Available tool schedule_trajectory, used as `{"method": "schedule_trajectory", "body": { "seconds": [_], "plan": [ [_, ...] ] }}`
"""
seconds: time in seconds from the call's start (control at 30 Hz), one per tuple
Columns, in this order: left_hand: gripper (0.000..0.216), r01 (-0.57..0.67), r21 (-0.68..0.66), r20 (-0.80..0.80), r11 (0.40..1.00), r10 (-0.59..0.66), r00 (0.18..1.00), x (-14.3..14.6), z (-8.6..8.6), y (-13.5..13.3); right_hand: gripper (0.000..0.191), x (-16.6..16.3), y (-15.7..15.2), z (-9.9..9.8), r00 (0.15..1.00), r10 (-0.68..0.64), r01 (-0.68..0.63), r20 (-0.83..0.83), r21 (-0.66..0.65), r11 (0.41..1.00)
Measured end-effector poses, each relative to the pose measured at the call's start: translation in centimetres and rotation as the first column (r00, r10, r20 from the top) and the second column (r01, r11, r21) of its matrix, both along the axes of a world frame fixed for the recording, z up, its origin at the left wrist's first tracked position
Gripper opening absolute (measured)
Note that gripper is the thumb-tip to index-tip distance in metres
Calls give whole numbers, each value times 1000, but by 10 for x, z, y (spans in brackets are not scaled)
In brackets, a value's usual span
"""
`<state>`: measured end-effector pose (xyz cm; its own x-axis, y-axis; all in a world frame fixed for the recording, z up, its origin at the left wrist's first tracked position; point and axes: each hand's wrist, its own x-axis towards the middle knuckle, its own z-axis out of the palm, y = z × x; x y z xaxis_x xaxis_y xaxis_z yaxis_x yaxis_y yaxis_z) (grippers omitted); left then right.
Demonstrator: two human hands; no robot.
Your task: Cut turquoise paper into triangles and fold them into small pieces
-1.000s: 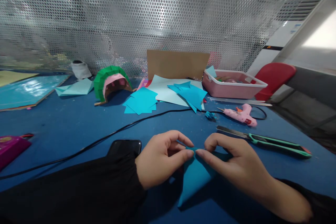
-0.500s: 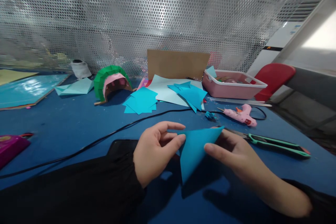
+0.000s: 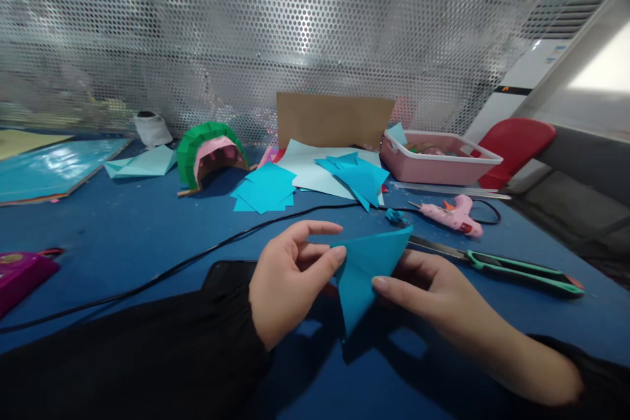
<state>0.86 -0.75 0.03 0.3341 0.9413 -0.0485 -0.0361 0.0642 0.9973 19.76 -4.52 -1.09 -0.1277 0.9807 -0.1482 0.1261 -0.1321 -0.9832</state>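
Observation:
Between my hands, raised off the table, is a folded triangle of blue paper (image 3: 367, 266), one point hanging down. My left hand (image 3: 293, 282) pinches its left corner with the thumb in front; the index finger stretches out above the paper. My right hand (image 3: 436, 292) grips the right edge, thumb on the near face and the other fingers behind, partly hidden. Farther back lie a stack of blue paper squares (image 3: 266, 190) and a small pile of folded blue paper pieces (image 3: 361, 178) on a pale sheet (image 3: 310, 167).
Right of my hands lie green-handled scissors (image 3: 524, 271) and a pink glue gun (image 3: 455, 214). A black cable (image 3: 197, 251) crosses the table. Behind stand a pink basket (image 3: 438, 167), a cardboard panel (image 3: 335, 119) and a green paper arch (image 3: 209, 138). A dark phone-like object (image 3: 226, 273) sits by my left wrist.
My right hand has shifted slightly left and its thumb lower on the paper. The triangle's right tip has moved left and up a little. My left hand keeps its hold.

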Motion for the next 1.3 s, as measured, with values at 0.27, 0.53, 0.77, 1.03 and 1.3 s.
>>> {"method": "schedule_trajectory", "body": {
  "seconds": [0.27, 0.53, 0.77, 1.03, 1.3],
  "plan": [
    [35, -17, 44, 7, 999, 16, 1000, 1, 2, -1, 32, 1, 2, -1, 992, -34, 28, 122, 51, 998],
    [77, 131, -57, 22, 990, -130, 991, -1, 0, -1, 24, -4, 0, 1, 999, 17, -18, 30, 33, 999],
    [66, 143, -37, -90, 989, -145, 985, -2, 2, -5, 27, 2, 5, -4, 998, -19, 22, -64, 37, 999],
    [64, 142, -14, -258, 990, -141, 956, -3, 2, -3, 29, 11, 16, -5, 911, -245, 292, -331, 100, 951],
    [58, 72, -75, -162, 995, -84, 983, -4, 3, 0, 29, 14, 24, -5, 882, -313, 379, -352, 134, 916]
  ]
}}
